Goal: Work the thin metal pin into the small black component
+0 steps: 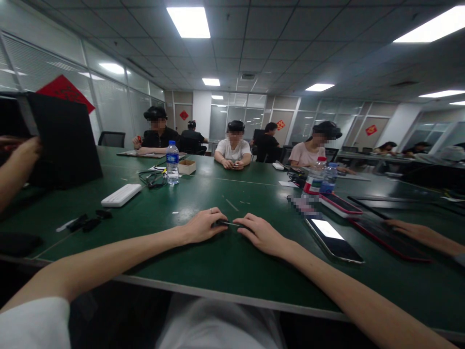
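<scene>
Over the green table (232, 276), my left hand (204, 226) and my right hand (262, 234) face each other at the middle. Between them runs a thin rod (233, 224), dark near each hand with a pale, shiny stretch in the gap. My left fingers are closed on its left end, and a ring shows on one of them. The right fingers are closed around the other end. Most of both ends is hidden by my fingers, so I cannot tell the rod's exact kind.
Left of my hands lie a white power bank (121, 195) and small black pieces (87, 222). Farther off stands a water bottle (173, 162) beside an open box (187, 166). A phone (334, 238) lies at right, near a co-worker's hand (423, 235). Other people sit across the table.
</scene>
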{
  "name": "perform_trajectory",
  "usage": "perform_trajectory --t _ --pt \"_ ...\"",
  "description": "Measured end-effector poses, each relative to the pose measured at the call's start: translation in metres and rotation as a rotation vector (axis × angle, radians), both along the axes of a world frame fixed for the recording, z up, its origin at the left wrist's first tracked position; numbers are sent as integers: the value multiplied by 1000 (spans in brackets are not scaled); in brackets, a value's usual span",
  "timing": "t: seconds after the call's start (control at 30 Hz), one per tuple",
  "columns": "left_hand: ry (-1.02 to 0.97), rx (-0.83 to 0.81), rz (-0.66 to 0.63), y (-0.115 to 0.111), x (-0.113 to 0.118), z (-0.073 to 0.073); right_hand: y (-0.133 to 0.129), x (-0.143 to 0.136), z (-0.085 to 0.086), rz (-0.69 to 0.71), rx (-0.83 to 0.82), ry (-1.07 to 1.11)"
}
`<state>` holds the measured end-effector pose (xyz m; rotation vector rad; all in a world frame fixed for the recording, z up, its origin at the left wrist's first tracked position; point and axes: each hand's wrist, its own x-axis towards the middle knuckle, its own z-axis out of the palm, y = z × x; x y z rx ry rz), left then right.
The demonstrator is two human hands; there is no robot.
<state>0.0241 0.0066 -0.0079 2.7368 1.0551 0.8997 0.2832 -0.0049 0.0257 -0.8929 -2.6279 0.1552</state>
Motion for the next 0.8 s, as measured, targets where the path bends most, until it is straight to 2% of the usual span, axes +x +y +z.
perform_trajectory --t 0.2,0.47,0.8 --pt "-12 3 8 6 -1 -3 1 1 -1 -79 -8 35" --pt "-85 -35 38 3 -1 3 -1 -2 -1 -144 13 58" --pt "-165 -21 67 4 0 3 -3 0 2 -71 31 9"
